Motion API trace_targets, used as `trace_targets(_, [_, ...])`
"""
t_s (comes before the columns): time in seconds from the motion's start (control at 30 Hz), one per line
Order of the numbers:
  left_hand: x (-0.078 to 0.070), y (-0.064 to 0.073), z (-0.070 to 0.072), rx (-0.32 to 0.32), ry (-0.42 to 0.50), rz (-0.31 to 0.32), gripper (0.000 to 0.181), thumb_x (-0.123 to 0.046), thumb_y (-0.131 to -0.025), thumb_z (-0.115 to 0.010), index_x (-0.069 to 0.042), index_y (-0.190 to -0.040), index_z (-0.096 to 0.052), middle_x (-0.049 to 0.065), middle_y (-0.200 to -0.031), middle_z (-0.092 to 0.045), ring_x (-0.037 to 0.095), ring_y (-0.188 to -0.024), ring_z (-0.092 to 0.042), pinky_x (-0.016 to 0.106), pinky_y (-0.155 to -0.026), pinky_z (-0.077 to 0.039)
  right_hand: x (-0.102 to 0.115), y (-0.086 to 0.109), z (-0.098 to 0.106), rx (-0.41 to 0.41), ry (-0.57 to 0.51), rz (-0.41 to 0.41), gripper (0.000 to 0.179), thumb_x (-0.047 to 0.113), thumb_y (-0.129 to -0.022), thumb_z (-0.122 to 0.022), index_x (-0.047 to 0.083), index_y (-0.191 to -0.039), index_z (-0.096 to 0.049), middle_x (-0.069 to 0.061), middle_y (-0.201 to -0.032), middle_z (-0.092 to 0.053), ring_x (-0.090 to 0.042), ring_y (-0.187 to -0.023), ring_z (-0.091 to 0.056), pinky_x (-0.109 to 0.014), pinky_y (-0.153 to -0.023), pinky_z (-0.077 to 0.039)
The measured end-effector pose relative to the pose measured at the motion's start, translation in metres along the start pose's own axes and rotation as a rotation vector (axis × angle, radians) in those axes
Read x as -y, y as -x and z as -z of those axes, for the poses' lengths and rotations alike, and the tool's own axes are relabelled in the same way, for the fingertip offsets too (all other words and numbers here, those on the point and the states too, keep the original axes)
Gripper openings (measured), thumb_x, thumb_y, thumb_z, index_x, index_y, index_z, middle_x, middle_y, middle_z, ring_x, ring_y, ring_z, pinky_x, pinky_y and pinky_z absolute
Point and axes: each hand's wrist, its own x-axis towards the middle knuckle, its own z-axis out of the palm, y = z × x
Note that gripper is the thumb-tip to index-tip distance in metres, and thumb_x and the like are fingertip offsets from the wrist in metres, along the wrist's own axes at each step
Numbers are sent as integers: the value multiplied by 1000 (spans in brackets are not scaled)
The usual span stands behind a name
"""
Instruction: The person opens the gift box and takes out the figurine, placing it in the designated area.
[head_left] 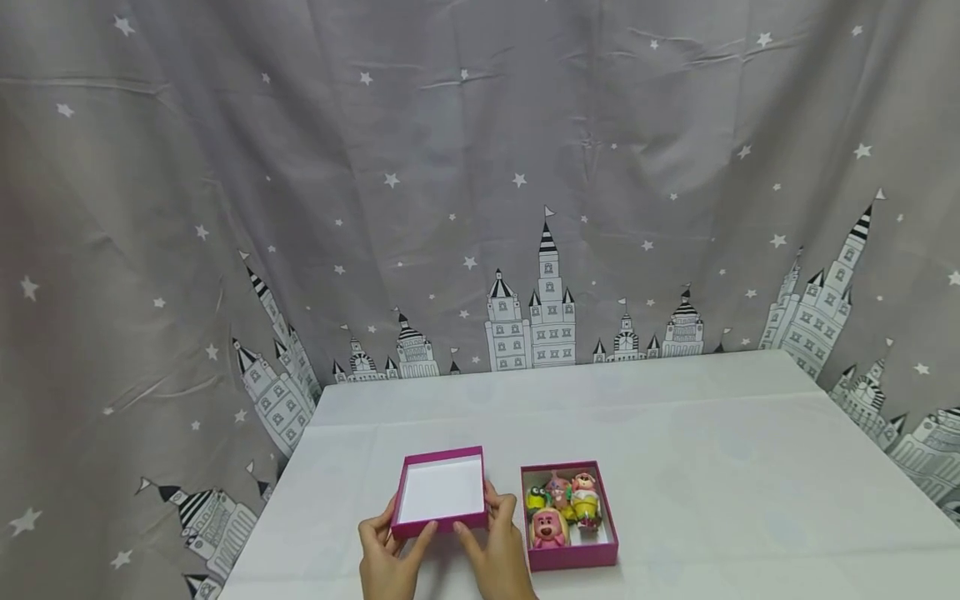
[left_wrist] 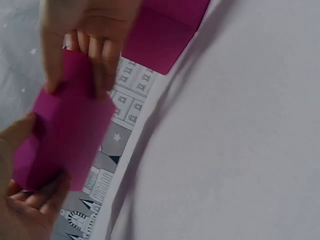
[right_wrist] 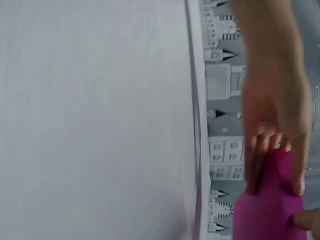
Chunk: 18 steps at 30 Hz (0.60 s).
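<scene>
A square magenta box lid or tray with a white inside is held up between both hands in the head view, its open side facing the camera. My left hand grips its left near corner, thumb on the front wall. On the right side my right hand grips the other near corner, thumb also at the front wall. In the left wrist view the magenta outside shows between the hands. Beside the right hand stands a matching magenta box holding several small toy figures, among them a pink bear figure.
Inside the box are also a green big-eyed figure and a pink-and-yellow figure. A white cloth covers the table. Behind it hangs a grey curtain printed with castles and stars.
</scene>
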Motion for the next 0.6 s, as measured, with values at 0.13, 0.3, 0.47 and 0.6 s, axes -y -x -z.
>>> trace_targets(0.13, [17,3,0,31,14,35,56,-6,-71,-79,5,-107,-38,29,-123,-51,45,-101,-56,37,-79,-51,-6,7,-5,-23,73,-70,42,12,-83,-68,-2,-104,-34,-33,-131,-41,-40,-113,-49,-43,-91,-44])
trace_targets(0.3, [27,4,2,114,-3,50,56,-8,-70,-79,5,-106,-39,31,-122,-51,45,-99,-57,35,-78,-52,-11,16,-7,-46,153,-104,44,11,-79,-71,-1,-102,-35,-31,-127,-47,-40,-109,-52,-46,-88,-46])
trace_targets(0.47, [32,3,8,227,-46,85,60,-13,-70,-81,4,-108,-38,32,-120,-51,43,-100,-57,34,-79,-53,-17,22,-7,-32,195,-125,45,10,-78,-73,-1,-101,-36,-31,-125,-47,-41,-108,-53,-46,-87,-46])
trace_targets(0.6, [34,1,12,290,-107,73,64,-17,-67,-82,4,-108,-37,33,-119,-52,42,-101,-57,36,-79,-53,-23,25,-6,-3,204,-131,45,9,-78,-72,-1,-102,-35,-31,-128,-46,-40,-109,-52,-47,-88,-45])
